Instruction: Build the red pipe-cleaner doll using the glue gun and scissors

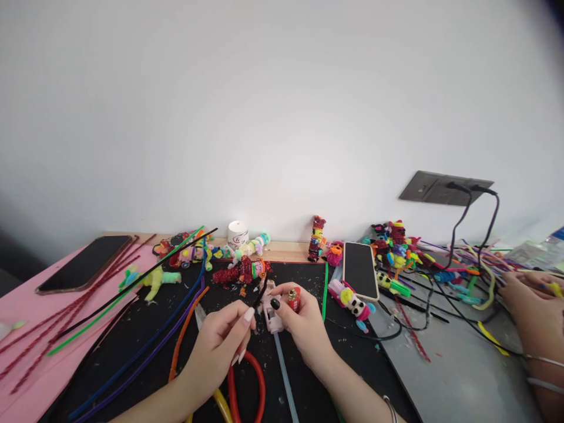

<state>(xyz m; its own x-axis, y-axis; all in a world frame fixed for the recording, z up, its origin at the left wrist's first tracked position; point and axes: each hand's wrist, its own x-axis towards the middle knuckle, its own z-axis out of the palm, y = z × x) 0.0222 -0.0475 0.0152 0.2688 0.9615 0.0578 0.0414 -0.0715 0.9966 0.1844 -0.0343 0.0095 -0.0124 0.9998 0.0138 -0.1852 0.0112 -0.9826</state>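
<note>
My left hand point(222, 338) is closed in a pinch on a short black pipe cleaner point(261, 292), which points up and away. Close beside it, my right hand point(304, 323) is wrapped round a red lighter point(294, 301) with its metal top upward. Between the hands a pale pink glue gun point(273, 317) lies on the black mat point(352, 364), partly covered by the right fingers. A translucent glue stick point(285, 376) runs from it toward me. Below my left hand are red scissor handles point(259, 376); a blade point(200, 315) shows behind that hand.
Long pipe cleaners point(145, 352) and a dark phone point(83, 264) lie left. Fuzzy figures point(242, 271), a paper cup point(238, 234) and a white-framed phone point(360, 271) line the back. Black cables point(456, 235) hang from a wall socket point(445, 187). Another person's hand point(529, 305) is at right.
</note>
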